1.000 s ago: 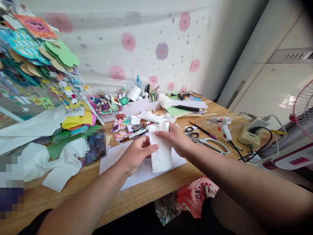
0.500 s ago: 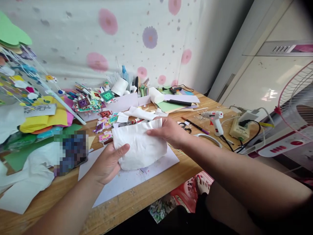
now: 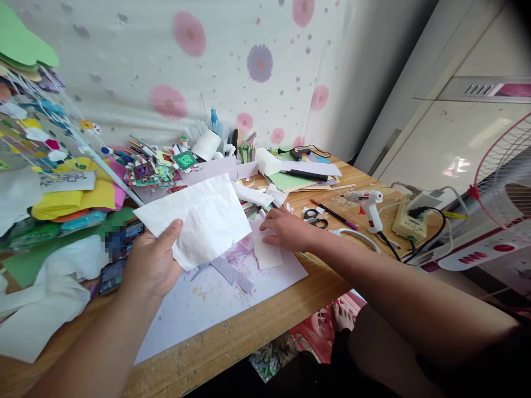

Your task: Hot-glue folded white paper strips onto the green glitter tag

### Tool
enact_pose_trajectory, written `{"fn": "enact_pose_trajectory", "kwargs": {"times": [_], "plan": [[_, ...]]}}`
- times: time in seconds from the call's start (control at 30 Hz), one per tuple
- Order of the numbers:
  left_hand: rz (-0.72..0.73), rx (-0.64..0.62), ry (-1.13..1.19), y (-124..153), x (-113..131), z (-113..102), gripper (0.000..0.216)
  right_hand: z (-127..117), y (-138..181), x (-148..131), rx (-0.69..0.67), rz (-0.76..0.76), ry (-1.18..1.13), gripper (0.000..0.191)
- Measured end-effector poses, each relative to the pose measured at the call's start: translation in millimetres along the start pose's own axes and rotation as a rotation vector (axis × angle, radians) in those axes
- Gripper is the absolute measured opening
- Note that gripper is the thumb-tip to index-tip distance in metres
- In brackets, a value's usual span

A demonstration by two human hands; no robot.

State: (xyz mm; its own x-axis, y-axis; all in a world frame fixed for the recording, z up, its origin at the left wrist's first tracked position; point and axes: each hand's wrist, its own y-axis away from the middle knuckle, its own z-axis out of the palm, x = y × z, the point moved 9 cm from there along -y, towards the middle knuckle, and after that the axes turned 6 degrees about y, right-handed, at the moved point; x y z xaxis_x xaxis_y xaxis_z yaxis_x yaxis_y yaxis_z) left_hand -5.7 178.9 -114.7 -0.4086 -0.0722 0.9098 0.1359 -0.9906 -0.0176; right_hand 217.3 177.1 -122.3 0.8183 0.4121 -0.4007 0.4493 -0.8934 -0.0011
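Note:
My left hand (image 3: 155, 262) pinches a white sheet of thin, tissue-like paper (image 3: 203, 221) by its lower left edge, thumb on top, holding it raised and tilted above the table. My right hand (image 3: 286, 229) is over the work area with its fingers apart and bent downward. Beneath those fingers lies a cream paper strip (image 3: 269, 254); whether they touch it, I cannot tell. A large white sheet with coloured stains (image 3: 207, 309) covers the table below, and a grey-purple paper strip (image 3: 234, 275) rests on it. Close to my right fingertips are several pens, partly hidden.
Black scissors (image 3: 315, 218), a dark pen (image 3: 334, 213) and a white glue gun (image 3: 369, 207) lie to the right, before a power strip (image 3: 409, 218) and fan (image 3: 498, 221). Paper rolls (image 3: 267, 162) and cut-outs stand behind. A phone (image 3: 114, 276) and crumpled white paper (image 3: 78, 265) are left.
My right hand has let go of the white paper and moved down to the table. My left hand has carried the paper left and up, uncovering the strips below.

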Motion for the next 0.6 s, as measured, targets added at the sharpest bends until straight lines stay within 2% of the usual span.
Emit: {"fn": "enact_pose_trajectory", "kwargs": {"times": [0.1, 0.2, 0.27, 0.33, 0.37, 0.43, 0.5, 0.6], "plan": [[0.005, 0.003, 0.026, 2.1, -0.9, 2.2, 0.048, 2.3, -3.9, -5.3, -0.019, -0.010, 0.013, 0.011], [-0.007, 0.067, 0.058, 3.9, -3.4, -2.3, 0.054, -6.4, 0.4, -7.5, -0.077, -0.038, -0.066, 0.005], [-0.020, 0.074, 0.072, 6.2, -6.3, -2.6, 0.051, -15.3, 8.5, -11.3, -0.142, -0.071, -0.141, 0.003], [-0.044, 0.042, 0.074, 9.5, -10.6, 0.4, 0.044, -26.0, 17.7, -19.9, -0.181, -0.114, -0.276, 0.007], [-0.063, 0.025, 0.073, 11.6, -13.5, 2.1, 0.041, -32.5, 21.2, -26.5, -0.174, -0.136, -0.417, 0.010], [-0.106, -0.006, 0.078, 17.1, -19.7, 6.1, 0.039, -46.5, 24.1, -40.5, -0.088, -0.166, -0.819, 0.016], [-0.158, -0.050, 0.101, 23.9, -26.6, 12.7, 0.039, -54.2, 22.3, -50.7, 0.058, -0.163, -1.199, 0.019], [-0.205, -0.138, 0.143, 34.8, -33.5, 26.2, 0.044, -44.9, 14.7, -60.0, 0.251, -0.078, -1.416, 0.019]]}}
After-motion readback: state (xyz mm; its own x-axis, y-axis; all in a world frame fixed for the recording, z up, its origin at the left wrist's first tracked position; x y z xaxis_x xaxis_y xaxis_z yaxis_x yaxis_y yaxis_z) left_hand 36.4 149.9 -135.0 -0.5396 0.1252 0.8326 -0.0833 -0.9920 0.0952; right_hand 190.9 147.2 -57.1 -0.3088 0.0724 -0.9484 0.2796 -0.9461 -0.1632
